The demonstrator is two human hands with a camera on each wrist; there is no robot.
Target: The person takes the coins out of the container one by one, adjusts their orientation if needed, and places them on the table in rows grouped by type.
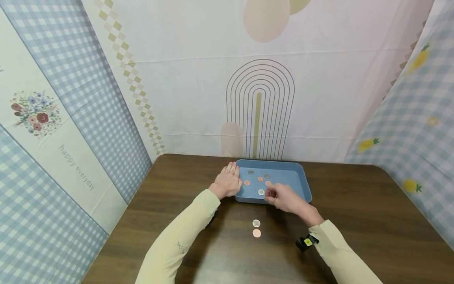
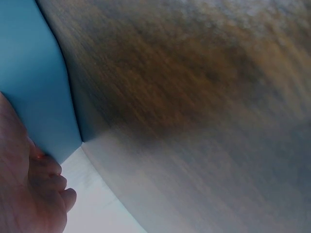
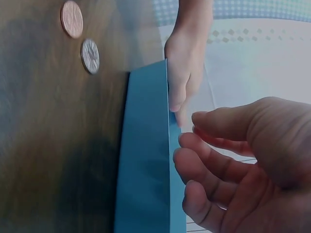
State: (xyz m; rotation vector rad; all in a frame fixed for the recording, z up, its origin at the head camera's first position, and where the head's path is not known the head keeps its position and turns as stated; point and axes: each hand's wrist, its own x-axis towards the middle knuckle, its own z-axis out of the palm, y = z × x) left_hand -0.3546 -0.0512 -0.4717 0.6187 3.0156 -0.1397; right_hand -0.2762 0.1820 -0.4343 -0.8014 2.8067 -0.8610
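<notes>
A shallow blue tray (image 1: 283, 179) stands on the table with several coins lying inside, some copper and some silver. My left hand (image 1: 228, 179) rests on the tray's left rim, fingers stretched toward the back. In the left wrist view its fingers lie along the tray's outer wall (image 2: 36, 82). Over the front rim hovers my right hand (image 1: 283, 197), close to a silver coin (image 1: 261, 192) and a copper coin (image 1: 268, 183). Its fingers (image 3: 192, 165) are bent, with thumb and index tips near each other; I cannot tell whether a coin is between them.
On the table (image 1: 184, 177) in front of the tray lie a silver coin (image 1: 256, 223) and a copper coin (image 1: 257, 233), nearly touching. A patterned white cloth (image 1: 191, 94) hangs behind the table, with checked cloths at both sides.
</notes>
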